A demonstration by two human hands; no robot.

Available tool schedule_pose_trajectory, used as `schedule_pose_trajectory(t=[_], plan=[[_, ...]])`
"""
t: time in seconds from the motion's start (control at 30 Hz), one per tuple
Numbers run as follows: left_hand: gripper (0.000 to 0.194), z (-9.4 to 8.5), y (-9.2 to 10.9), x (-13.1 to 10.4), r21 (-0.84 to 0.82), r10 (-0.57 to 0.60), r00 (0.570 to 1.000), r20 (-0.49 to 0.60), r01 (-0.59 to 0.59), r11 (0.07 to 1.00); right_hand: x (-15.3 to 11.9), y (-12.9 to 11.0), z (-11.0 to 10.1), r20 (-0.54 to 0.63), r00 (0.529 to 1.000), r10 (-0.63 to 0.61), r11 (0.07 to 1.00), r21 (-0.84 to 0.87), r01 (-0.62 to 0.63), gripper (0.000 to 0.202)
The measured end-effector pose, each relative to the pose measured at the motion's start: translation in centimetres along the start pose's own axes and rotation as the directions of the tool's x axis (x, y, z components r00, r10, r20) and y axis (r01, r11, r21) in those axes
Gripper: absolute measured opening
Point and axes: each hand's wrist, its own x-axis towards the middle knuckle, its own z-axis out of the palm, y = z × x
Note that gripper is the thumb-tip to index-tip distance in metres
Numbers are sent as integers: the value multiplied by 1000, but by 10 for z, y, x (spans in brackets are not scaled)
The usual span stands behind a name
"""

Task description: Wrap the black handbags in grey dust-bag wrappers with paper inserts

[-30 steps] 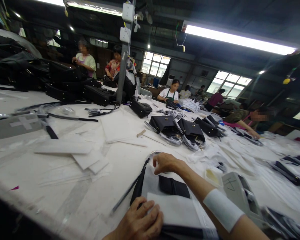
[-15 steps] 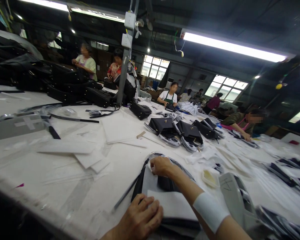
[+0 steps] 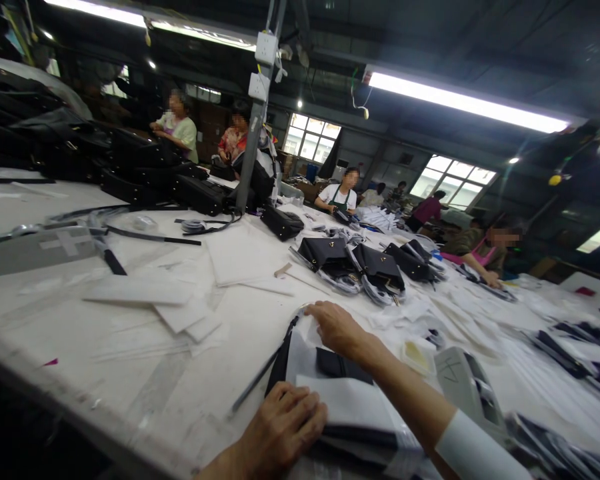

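A black bag (image 3: 277,363) lies flat on the white table, with white sheet material (image 3: 345,403) over its front and a small dark piece (image 3: 331,362) on it. My left hand (image 3: 293,420) rests on the bag's near left part, fingers bent and pressed together over the white sheet's edge; what is under the fingers is hidden. At the bag's far end, my right hand (image 3: 333,327) pinches near the strap and pale wrapping; the exact thing between its fingertips is too small to tell. A pale band (image 3: 475,447) circles my right forearm.
White sheets (image 3: 180,310) lie to the left. Black bags (image 3: 325,253) stand farther back, beside a metal post (image 3: 250,153). A grey tape dispenser (image 3: 467,387) and a small dish (image 3: 417,357) are on the right. Several people work across the table.
My right hand has moved up to the bag's far end, and its forearm reaches farther forward. My left hand has stayed nearly in place. The view has shifted slightly.
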Motion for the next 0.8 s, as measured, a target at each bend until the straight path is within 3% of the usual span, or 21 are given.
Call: schedule_pose_trajectory(t=[0.13,0.27,0.37,0.5,0.63,0.73,0.8], plan=[[28,2,0,-3,-16,5,1000,27,-5,1000,-1,-5,-12,-54,998,42,994,-101,-47,33],[26,3,0,-3,-70,-26,996,86,32,997,-13,-6,-12,-55,998,27,995,-90,-32,12],[37,-1,-1,-1,-101,-66,992,108,77,992,-38,-6,7,-56,998,12,1000,-4,-12,15],[73,-8,-1,-1,-146,-154,982,113,169,975,-74,-7,50,-159,984,-77,967,228,113,22],[90,-8,0,-2,-127,-182,967,176,206,970,-94,-8,75,-348,929,-129,916,317,246,20],[80,-9,-1,2,-122,-178,964,198,204,971,-110,-9,71,-462,865,-196,897,271,348,14],[69,-12,-3,5,-139,-191,963,190,219,966,-129,-9,64,-563,797,-218,888,224,401,17]])
